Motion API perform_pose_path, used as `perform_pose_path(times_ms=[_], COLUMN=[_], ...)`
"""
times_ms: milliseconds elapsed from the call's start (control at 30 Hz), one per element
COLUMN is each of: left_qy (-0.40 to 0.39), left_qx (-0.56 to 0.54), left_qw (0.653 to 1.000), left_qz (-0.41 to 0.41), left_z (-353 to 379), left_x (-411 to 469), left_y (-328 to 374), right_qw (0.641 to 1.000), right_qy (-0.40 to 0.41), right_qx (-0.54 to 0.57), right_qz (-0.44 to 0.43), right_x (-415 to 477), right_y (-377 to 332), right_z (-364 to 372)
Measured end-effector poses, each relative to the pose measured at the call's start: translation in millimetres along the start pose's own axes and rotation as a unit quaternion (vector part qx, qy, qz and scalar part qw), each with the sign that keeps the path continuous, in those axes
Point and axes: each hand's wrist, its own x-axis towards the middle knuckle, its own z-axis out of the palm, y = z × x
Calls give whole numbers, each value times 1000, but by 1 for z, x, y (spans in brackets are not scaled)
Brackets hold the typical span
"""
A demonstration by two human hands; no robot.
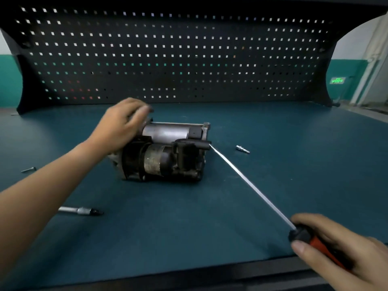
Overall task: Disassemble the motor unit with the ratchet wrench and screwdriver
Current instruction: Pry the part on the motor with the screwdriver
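The motor unit (165,152), dirty grey and black, lies on its side in the middle of the blue mat. My left hand (123,122) rests on its left end, blurred, with fingers loosely spread over the top. My right hand (336,250) grips the red and black handle of a long screwdriver (252,185) at the lower right. The thin shaft runs up and left, and its tip meets the black part at the motor's right end. The ratchet wrench (80,211) lies on the mat at the lower left, partly hidden by my left forearm.
A small silver socket piece (243,149) lies to the right of the motor. A loose bolt (28,169) sits at the far left. A dark pegboard (174,55) stands along the back of the bench. The mat's front edge (189,271) runs near my right hand.
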Motion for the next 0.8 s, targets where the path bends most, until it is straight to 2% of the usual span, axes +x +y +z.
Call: perform_pose_path(times_ms=[100,167,267,333,600,700,800], left_qy=[-13,-37,-56,-37,81,106,113], left_qx=[29,-1,-115,-214,-296,-269,-205], left_qw=[989,976,944,914,852,851,878], left_qz=[-143,-216,-303,-342,-424,-439,-419], left_z=[-4,-3,3,9,25,31,32], left_x=[-6,-10,-12,-9,-2,-8,-19], left_y=[-45,-64,-75,-75,-74,-69,-59], right_qw=[999,999,997,996,993,994,997], right_qy=[-10,-22,-63,-74,-64,-51,-35], right_qx=[-32,-40,-43,-55,-69,-60,-39], right_qz=[10,1,2,4,76,81,56], right_x=[5,8,12,16,20,24,49], right_y=[-1,0,-4,-10,0,4,-5], right_z=[-12,-17,-20,-19,-16,-14,-5])
